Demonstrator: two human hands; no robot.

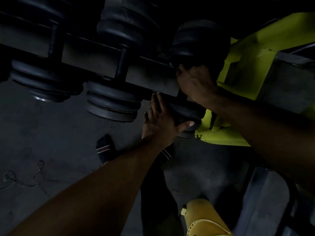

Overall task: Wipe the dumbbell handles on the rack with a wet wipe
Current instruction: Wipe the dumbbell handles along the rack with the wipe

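The room is dark. The floor [51, 150] is gray and cracked. A yellow can [204, 218] stands near a gray block [265, 198].

Three dumbbells sit side by side on one dark rack rail [95, 57] — the left dumbbell [46, 82], the middle dumbbell [113, 101] and the right dumbbell [189, 113], each with stacked black round plates at both ends. Two bare hands are in view — the left hand [160, 123] and the right hand [194, 80] — along with two socked feet [104, 147] on the floor. One yellow-green rack frame [247, 68] and one yellow canister [204, 218] complete the count; any wipe is too dark to make out.
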